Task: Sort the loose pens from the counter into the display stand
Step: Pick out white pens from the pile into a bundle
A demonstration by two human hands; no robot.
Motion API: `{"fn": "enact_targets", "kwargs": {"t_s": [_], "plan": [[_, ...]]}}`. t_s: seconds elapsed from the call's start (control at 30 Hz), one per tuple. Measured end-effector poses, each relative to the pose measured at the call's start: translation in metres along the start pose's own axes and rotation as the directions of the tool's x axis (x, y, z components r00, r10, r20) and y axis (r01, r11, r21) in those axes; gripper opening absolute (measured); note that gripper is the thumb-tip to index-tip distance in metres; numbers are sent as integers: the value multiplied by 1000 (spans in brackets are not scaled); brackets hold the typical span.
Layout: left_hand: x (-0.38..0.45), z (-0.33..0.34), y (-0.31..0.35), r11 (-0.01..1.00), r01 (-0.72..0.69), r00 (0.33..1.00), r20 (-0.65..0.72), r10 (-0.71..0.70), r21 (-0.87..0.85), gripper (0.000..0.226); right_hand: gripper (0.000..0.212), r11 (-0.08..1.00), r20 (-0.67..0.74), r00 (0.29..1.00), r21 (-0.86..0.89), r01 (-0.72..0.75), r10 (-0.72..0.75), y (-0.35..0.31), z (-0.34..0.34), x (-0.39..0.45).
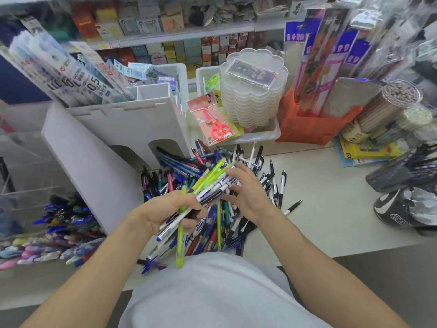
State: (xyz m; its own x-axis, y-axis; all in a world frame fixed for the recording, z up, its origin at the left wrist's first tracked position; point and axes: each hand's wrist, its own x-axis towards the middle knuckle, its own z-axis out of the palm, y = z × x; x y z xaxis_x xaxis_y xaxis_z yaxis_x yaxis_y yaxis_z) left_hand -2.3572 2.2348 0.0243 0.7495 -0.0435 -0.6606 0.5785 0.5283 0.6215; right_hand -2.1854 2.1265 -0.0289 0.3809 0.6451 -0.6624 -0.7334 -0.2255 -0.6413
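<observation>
A big heap of loose pens (236,223), blue, black, white, red and green, covers the white counter (331,209) in front of me. My left hand (165,211) grips a bundle of pens (208,185), white-and-blue ones mixed with lime-green ones, slanting up to the right. My right hand (246,190) touches the upper end of that bundle with its fingers. The white display stand (113,138) rises to the left, with arched openings at its base where more pens lie.
Clear acrylic bins (59,221) of pens sit at the left. Behind the heap are a white tray (264,136) with scissors packs (215,124) and stacked clear lids (253,91), an orange box (314,129), pencil tubs (390,107) and dark items at the right.
</observation>
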Motion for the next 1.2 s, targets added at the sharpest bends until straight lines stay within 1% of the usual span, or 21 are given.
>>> {"fn": "enact_targets", "kwargs": {"t_s": [0.07,0.1,0.17,0.2,0.23,0.3,0.33,0.37,0.43,0.47,0.5,0.57,0.63,0.7,0.73,0.8,0.9,1.0,1.07,1.13,1.2], "plan": [[12,7,2,986,9,1000,22,-6,-168,38,47,997,-23,998,57,56,-54,-2,6,4],[19,13,4,979,4,1000,11,-2,-202,34,38,993,-51,996,79,83,-80,-5,8,5],[32,23,7,987,-13,997,-72,2,-160,18,26,989,-121,987,87,115,-104,-13,10,7],[37,30,8,993,-22,993,-122,8,-117,14,24,987,-158,981,95,131,-115,-15,10,9],[42,33,8,997,-33,986,-163,21,-75,14,29,984,-169,977,106,146,-127,-18,9,11],[49,39,6,998,-53,978,-204,48,-20,17,57,987,-148,981,84,140,-126,-21,8,10],[51,41,4,998,-62,975,-213,58,-10,18,64,989,-125,984,47,137,-130,-21,7,9],[53,42,2,998,-66,973,-224,64,-3,18,59,991,-97,986,10,137,-135,-21,6,7],[54,42,-3,998,-61,967,-246,60,6,16,33,990,-45,989,-32,137,-138,-20,4,6],[53,42,-5,998,-61,968,-244,56,-14,15,27,990,-49,990,-38,134,-136,-19,3,7],[53,40,-6,996,-66,973,-227,51,-56,16,30,989,-59,988,-46,140,-143,-18,2,6],[49,37,-9,991,-82,984,-168,63,-110,22,53,983,-133,978,-110,149,-164,-13,2,11],[42,36,-11,993,-94,986,-130,101,65,26,65,977,-214,959,-148,155,-184,-7,1,14],[38,38,-17,968,-72,982,-154,111,242,28,65,972,-248,945,-154,176,-211,-1,2,15],[37,41,-21,964,-64,976,-184,113,257,24,63,965,-248,940,-181,191,-233,3,4,14],[36,45,-29,979,-54,960,-260,104,196,8,62,934,-233,927,-276,226,-293,11,7,10],[32,48,-35,987,-36,937,-338,88,157,13,54,894,-193,907,-334,298,-374,16,9,6],[26,50,-32,973,-28,920,-374,114,228,21,45,865,-200,879,-367,343,-433,14,8,4],[26,48,-33,920,53,906,-406,119,389,34,39,850,-202,864,-378,367,-462,13,7,3],[28,45,-37,805,197,884,-457,101,559,50,36,838,-195,855,-392,381,-480,13,8,3],[29,42,-39,750,265,875,-479,78,606,59,39,827,-202,846,-411,385,-494,16,9,3]]}}
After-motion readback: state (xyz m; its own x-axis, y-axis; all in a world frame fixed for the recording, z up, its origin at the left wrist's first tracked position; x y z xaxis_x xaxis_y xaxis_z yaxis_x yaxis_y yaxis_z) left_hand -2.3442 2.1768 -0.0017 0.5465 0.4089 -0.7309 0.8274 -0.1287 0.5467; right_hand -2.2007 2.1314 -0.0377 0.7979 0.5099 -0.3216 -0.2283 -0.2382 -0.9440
